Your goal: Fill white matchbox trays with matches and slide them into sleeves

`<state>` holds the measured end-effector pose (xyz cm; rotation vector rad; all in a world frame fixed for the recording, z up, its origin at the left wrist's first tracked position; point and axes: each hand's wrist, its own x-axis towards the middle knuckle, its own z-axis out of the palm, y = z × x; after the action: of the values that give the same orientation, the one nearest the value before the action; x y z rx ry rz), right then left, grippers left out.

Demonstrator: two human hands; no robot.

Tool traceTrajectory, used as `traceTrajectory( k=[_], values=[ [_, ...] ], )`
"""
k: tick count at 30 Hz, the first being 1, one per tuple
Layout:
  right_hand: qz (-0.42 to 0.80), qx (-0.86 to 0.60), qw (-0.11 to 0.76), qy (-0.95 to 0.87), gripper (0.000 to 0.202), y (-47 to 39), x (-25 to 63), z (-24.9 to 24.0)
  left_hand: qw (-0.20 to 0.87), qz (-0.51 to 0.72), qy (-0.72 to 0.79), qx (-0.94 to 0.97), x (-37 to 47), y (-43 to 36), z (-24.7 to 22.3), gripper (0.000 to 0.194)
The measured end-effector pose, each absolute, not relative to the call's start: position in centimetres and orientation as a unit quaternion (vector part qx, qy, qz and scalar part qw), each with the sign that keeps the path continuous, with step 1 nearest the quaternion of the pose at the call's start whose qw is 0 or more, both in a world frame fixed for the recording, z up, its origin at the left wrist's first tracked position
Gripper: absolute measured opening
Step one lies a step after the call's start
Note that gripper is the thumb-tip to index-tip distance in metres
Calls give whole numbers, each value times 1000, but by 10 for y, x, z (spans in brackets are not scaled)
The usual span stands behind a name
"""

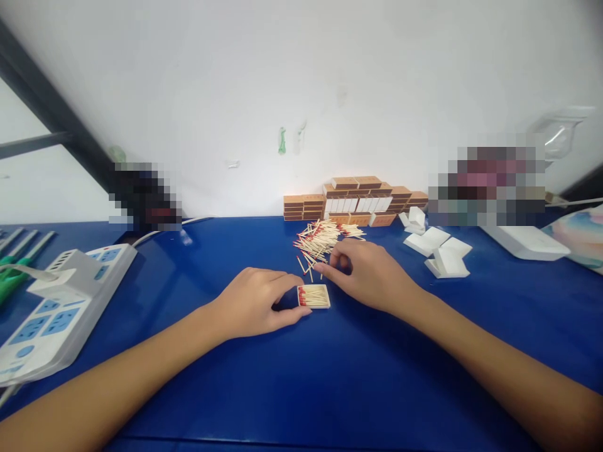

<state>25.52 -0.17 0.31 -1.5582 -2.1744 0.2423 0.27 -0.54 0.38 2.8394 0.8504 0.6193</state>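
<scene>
A small white matchbox tray (328, 305) lies on the blue table, partly filled with matches (313, 295) whose red heads point left. My left hand (259, 300) grips the tray's left end between thumb and fingers. Just behind the tray is a loose pile of red-tipped matches (319, 240), with a few strays at its near side. My right hand (365, 270) is at the pile's right front edge, its fingers curled in towards the thumb. What lies between those fingertips, if anything, is too small to make out.
Brown matchboxes (358, 183) are stacked against the white wall behind the pile. Several empty white trays (447, 260) lie to the right, before a white box-like object (530, 243). A power strip (61, 320) with a plugged-in adapter and green-handled tools (16, 270) occupy the left.
</scene>
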Motion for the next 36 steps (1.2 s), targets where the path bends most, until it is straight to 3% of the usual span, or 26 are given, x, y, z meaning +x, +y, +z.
traceTrajectory(
  k=[2, 8, 16, 22, 27, 36],
  values=[
    [104, -587, 222, -772, 37, -4, 250, 2, 60, 205, 279, 936, 2, -5, 3, 32],
    [147, -608, 180, -760, 13, -5, 249, 3, 67, 198, 285, 935, 3, -5, 3, 31],
    [127, -607, 139, -772, 14, -4, 259, 11, 63, 199, 286, 935, 3, -5, 4, 33],
    [92, -595, 186, -777, 15, -3, 265, 18, 14, 225, 310, 923, 2, -3, 3, 31],
    [143, -465, 259, -835, 13, -10, 261, 24, 18, 233, 356, 905, 2, -1, 4, 30],
    [114, -429, 135, -886, 14, -22, 248, 17, 24, 236, 303, 923, 3, -2, 2, 27]
  ],
)
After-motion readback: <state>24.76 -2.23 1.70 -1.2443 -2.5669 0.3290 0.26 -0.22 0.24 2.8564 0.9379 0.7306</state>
